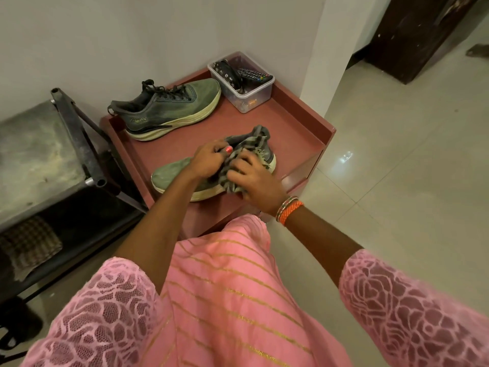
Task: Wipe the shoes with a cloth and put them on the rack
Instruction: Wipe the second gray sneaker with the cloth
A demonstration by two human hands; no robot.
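So we've got both hands on the near shoe [174, 174], which sits on the reddish tray-top stand [299, 123] with its toe pointing left. Our left hand [209, 160] has fingers curled into the striped grey cloth [246, 144] bunched over the shoe's heel end, and our right hand [255, 181] grips the same cloth from the near side. The other shoe [164, 108] sits well apart at the back of the stand, just beside 1 clear plastic box [254, 98] holding a remote.
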